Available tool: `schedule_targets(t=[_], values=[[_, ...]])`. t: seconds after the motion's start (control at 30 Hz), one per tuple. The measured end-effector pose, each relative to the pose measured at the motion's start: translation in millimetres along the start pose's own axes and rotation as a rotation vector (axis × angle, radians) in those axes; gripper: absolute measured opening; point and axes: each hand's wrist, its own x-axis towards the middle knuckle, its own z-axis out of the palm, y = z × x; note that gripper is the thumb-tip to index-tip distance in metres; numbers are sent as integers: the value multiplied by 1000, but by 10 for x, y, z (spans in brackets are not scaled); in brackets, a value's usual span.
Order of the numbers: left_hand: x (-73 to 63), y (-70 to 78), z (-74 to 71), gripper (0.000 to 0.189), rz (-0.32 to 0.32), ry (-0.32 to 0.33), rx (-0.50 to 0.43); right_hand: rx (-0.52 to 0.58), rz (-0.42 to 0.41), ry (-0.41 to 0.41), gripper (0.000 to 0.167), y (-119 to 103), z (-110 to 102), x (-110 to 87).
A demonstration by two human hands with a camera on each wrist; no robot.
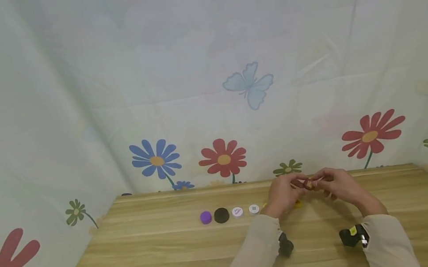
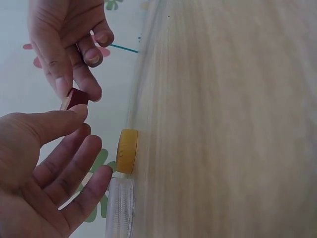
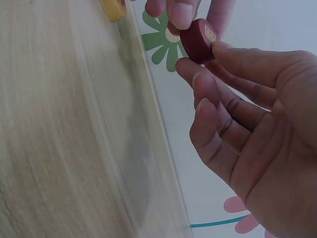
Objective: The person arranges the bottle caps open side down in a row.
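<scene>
A dark red bottle cap (image 1: pixel 309 184) with a gold mark on its flat top (image 3: pixel 210 33) is held above the back of the table. My left hand (image 1: pixel 284 192) pinches one side of it between thumb and fingertips. Opposite, my right hand (image 1: pixel 340 185) pinches the other side, its remaining fingers loosely bent in the right wrist view. Below the left hand a yellow cap (image 2: pixel 127 151) stands on the table beside a clear ribbed cap (image 2: pixel 120 208). The left hand and forearm partly cover this end of the row in the head view.
To the left along the row lie a purple cap (image 1: pixel 206 217), a larger black cap (image 1: pixel 222 215) and two white caps, one with pink print (image 1: pixel 237 212) and one with a square mark (image 1: pixel 254 209). A flowered cloth (image 1: pixel 179 111) hangs behind the wooden table (image 1: pixel 165 255).
</scene>
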Motion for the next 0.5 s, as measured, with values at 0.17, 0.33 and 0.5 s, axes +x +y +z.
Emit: schedule_targets(t=[0.17,0.33,0.5], values=[[5,-2,-3,28,7,6,33,3,-17,-7,29,-3,-18,-6],[13,-10,1,24,15,10,66,-2,5,-44,29,-10,-41,-16],[17,-13,10,20,23,3,78,-12,16,-63,27,8,-34,-8]])
